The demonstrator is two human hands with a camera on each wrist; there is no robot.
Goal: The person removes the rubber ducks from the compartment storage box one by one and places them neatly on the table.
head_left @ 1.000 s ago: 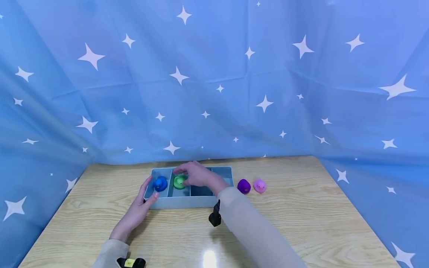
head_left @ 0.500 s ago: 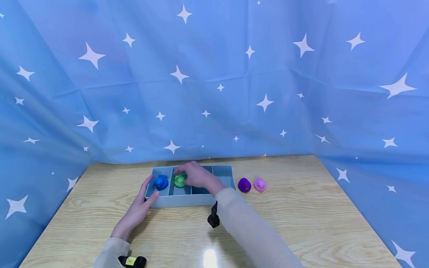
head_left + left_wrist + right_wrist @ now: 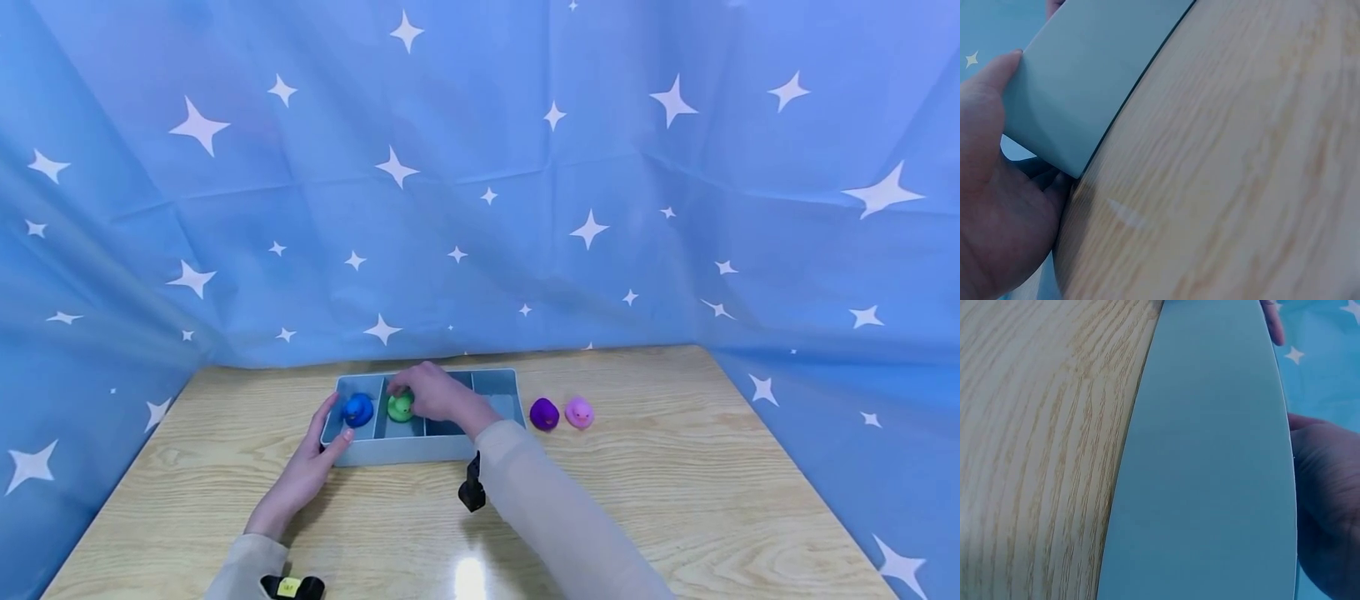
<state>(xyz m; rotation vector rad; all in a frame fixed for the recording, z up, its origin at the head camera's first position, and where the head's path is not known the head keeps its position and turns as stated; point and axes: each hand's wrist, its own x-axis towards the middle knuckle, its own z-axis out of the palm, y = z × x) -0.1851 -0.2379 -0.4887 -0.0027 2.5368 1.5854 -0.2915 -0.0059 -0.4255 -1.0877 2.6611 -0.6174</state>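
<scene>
A grey-blue divided box (image 3: 408, 452) stands on the wooden table. My left hand (image 3: 300, 473) grips its left end, the thumb on the front rim and the fingers along the side; the left wrist view shows the thumb against the box wall (image 3: 1085, 81). A blue rubber duck (image 3: 357, 410) sits in the leftmost compartment. In the compartment beside it is a green rubber duck (image 3: 400, 407), which my right hand (image 3: 437, 395) pinches from above, hiding part of it. The right wrist view has this hand (image 3: 1332, 487) behind the box's front wall, fingertips mostly hidden.
Just right of the box, a purple duck (image 3: 544, 414) and a pink duck (image 3: 580, 412) stand side by side on the table (image 3: 675, 467). A blue curtain with white stars (image 3: 480, 208) rises behind the table and along both sides.
Both hands, the box and the ducks hold nearly the same places. The right forearm has shifted slightly to the left; the head view drifts a little.
</scene>
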